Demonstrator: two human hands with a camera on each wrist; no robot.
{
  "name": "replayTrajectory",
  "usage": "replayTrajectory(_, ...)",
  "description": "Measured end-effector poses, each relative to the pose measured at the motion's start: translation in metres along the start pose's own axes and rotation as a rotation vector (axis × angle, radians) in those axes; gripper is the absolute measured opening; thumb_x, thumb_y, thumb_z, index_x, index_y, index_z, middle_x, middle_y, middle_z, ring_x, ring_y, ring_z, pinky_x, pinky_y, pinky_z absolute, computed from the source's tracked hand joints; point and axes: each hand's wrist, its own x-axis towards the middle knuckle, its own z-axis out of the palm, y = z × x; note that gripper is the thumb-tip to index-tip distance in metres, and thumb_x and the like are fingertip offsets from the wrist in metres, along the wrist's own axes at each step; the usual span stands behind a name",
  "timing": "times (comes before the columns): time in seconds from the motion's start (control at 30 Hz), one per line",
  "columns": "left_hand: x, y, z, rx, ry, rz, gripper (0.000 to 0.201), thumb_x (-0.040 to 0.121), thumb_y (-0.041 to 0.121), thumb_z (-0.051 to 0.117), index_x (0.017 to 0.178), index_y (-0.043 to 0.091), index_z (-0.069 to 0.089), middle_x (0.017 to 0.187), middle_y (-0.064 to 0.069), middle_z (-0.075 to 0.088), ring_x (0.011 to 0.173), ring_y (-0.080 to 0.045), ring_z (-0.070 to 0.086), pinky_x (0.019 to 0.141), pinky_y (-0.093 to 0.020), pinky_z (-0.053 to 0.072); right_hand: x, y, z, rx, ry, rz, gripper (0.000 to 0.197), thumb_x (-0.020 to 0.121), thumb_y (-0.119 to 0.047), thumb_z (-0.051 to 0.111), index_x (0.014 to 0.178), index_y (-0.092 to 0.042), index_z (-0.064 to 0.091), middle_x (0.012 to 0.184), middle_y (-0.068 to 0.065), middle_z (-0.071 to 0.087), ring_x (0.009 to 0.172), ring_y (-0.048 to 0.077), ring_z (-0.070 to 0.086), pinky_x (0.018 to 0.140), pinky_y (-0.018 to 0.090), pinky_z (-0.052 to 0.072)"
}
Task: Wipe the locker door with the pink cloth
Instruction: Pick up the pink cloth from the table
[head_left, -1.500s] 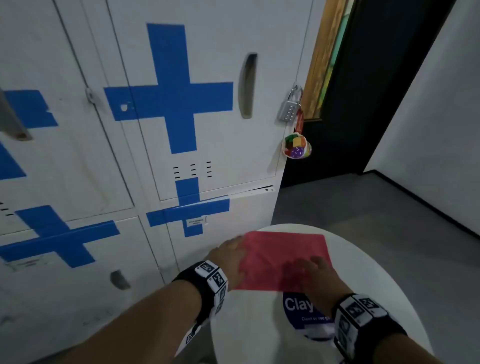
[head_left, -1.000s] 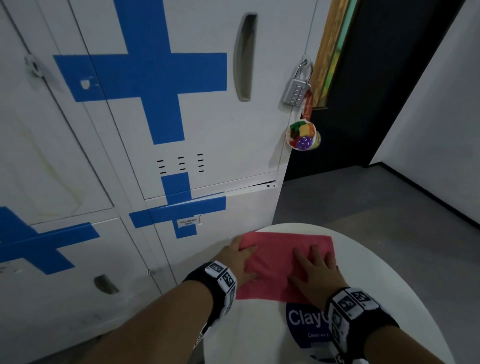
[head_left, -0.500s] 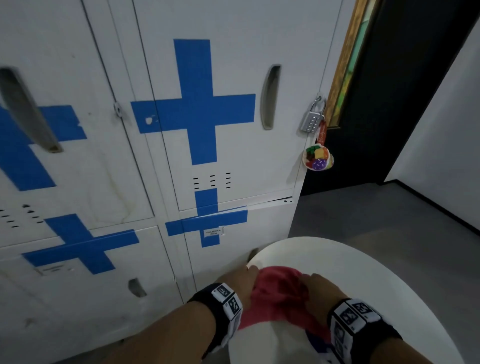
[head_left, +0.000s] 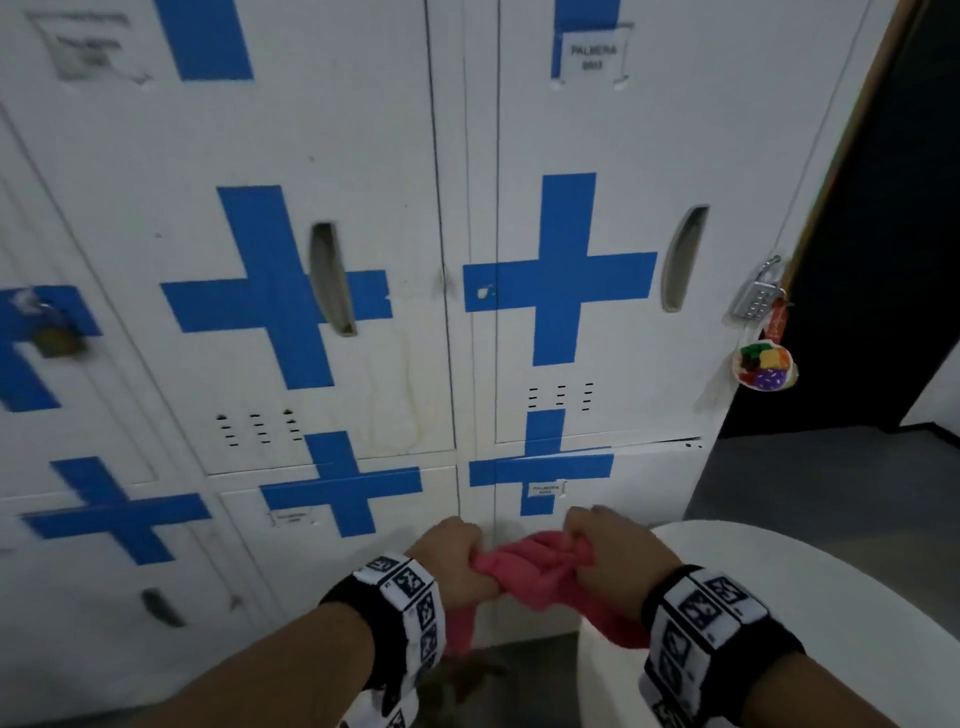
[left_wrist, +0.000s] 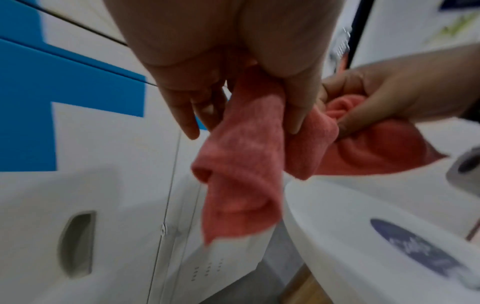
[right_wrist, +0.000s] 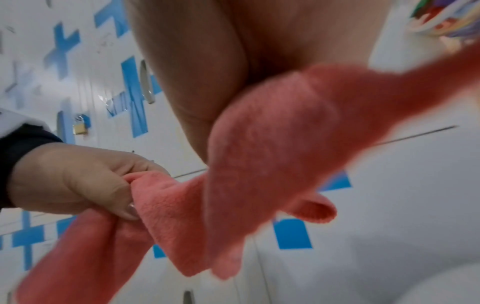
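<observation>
The pink cloth (head_left: 524, 571) is bunched up and held in the air between both hands, in front of the lower lockers. My left hand (head_left: 457, 553) grips its left end, and a corner of the cloth (left_wrist: 241, 164) hangs down below the fingers. My right hand (head_left: 602, 545) grips the right end, with the cloth (right_wrist: 272, 154) crumpled in the palm. The white locker door (head_left: 613, 156) with a blue tape cross stands straight ahead and above the hands. Neither the hands nor the cloth touch it.
A round white table (head_left: 831, 597) is at the lower right, just beside the cloth. A combination padlock (head_left: 756, 299) with a colourful charm (head_left: 763, 366) hangs at the door's right edge. More lockers with blue crosses extend left. A dark doorway lies to the right.
The cloth lay flat on the table under both hands. They gathered it into a bunch and lifted it off the table, leftward toward the lockers.
</observation>
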Motion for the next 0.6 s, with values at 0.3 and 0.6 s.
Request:
replayTrajectory(0.3, -0.06, -0.047, -0.074, -0.243, -0.102, -0.052, 0.052, 0.064, 0.041, 0.082, 0.098, 0.029, 0.045, 0.097, 0.011, 0.06, 0.088, -0.007, 0.058, 0.078, -0.026, 0.051, 0.026, -0.099, -0.029, 0.257, 0.16, -0.212, 0.02, 0.074, -0.027, 0.067, 0.089, -0.022, 0.055, 0.094, -0.006, 0.045, 0.081, 0.008, 0.051, 0.077, 0.026, 0.046)
replayTrajectory(0.6, -0.102, -0.064, -0.118, -0.504, -0.221, 0.035, 0.06, 0.074, 0.062, 0.064, 0.124, 0.029, 0.053, 0.124, 0.012, 0.059, 0.116, -0.004, 0.054, 0.104, -0.029, 0.04, 0.028, -0.187, -0.061, 0.348, 0.109, -0.502, 0.031, 0.072, 0.004, 0.048, 0.087, -0.02, 0.061, 0.092, -0.01, 0.051, 0.083, 0.0, 0.051, 0.072, 0.01, 0.038)
